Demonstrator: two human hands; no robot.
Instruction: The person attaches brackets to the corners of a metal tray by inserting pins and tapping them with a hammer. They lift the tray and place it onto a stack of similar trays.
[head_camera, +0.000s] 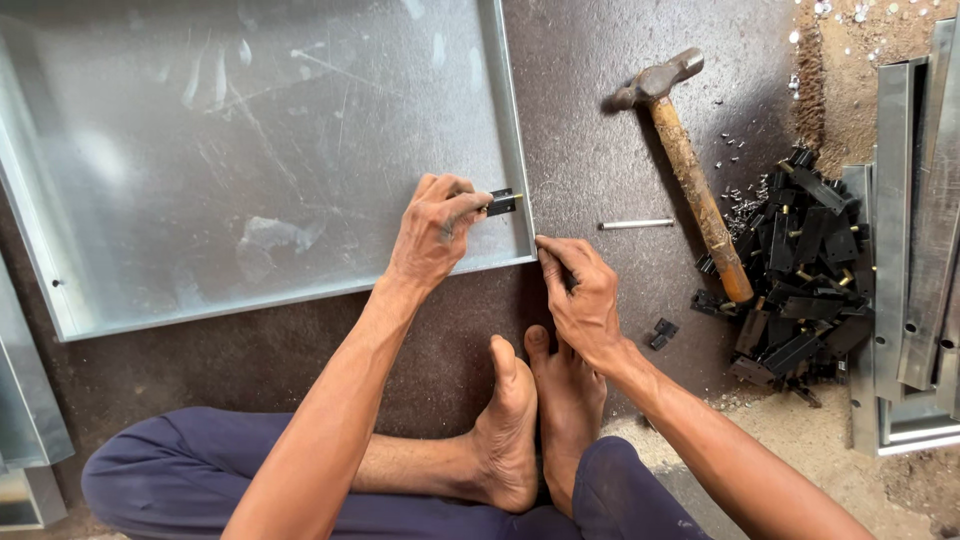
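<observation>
1. On the dark floor (620, 130), a large shallow galvanised sheet-metal tray (250, 150) lies open side up and fills the upper left of the view; the person sits cross-legged before its near right corner.
2. Off to the right, a stack of folded metal channels (915, 250) lies along the floor's edge.
3. Just left of them sits a heap of small black latch pieces (805, 260), with a wooden-handled hammer (690, 170) resting against it.
4. The left hand (435, 230) is pinched shut on one small black latch piece (502, 203), holding it against the inside of the tray's right wall, near the corner.
5. The right hand (580, 295) presses its fingers on the outside of that corner, bracing it; whether it holds anything I cannot tell.
6. A thin metal pin (637, 224) lies loose between tray and hammer.
7. Judging by this, the piece is being positioned on the wall; fixing it would call for keeping it steady and aligned.
</observation>
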